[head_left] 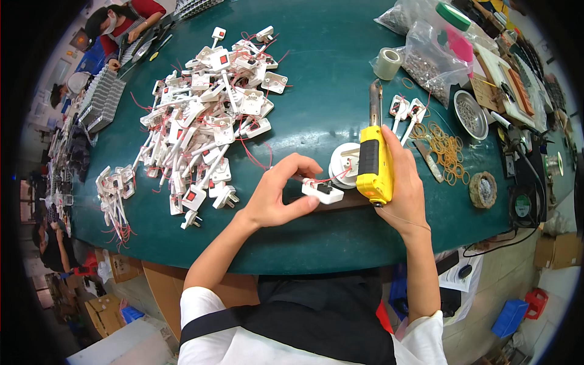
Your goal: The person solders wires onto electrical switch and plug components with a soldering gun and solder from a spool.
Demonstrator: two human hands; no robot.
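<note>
Between the thumb and fingers of my left hand [277, 193] is a small white plastic switch housing [323, 192] with a black part inside. Thin red wires run from it to a round white piece [345, 164] with a flat part on it. My right hand [404, 191] is wrapped around a yellow and black hand tool [376, 164]. Its long metal shaft points away from me; its exact kind is unclear. The tool partly covers the round piece's right side. Just beyond my right hand lie two white handled pieces [407, 109] with dark parts inside.
A large heap of white switch pieces [204, 115] fills the table's left; a smaller bundle [115, 188] lies nearer. On the right are rubber bands [447, 149], a metal bowl of small parts [471, 115], a tape roll [387, 63] and bagged parts [429, 58]. A co-worker [125, 30] sits far left.
</note>
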